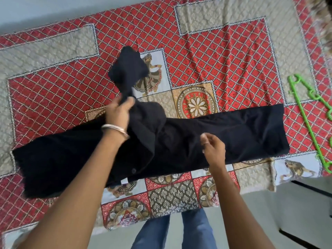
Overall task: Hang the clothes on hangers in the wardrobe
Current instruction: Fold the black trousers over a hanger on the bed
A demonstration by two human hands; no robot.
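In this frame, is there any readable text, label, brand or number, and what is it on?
None can be read.
White tag at the edge of the black garment: too small and blurred to tell whether it carries print.
Bedspread: only patterns and figures, no lettering.
Green hanger: no marking visible.

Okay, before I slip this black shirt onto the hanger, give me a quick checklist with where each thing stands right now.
1. Left hand grips the black shirt at a bunched part: ok.
2. Right hand free to take the hanger: ok, its fingers hover over the cloth, holding nothing.
3. Green hanger nearby: ok, on the bedspread right of the shirt.
4. Shirt spread flat: not ok, upper part bunched.
5. Buttons undone: cannot tell.
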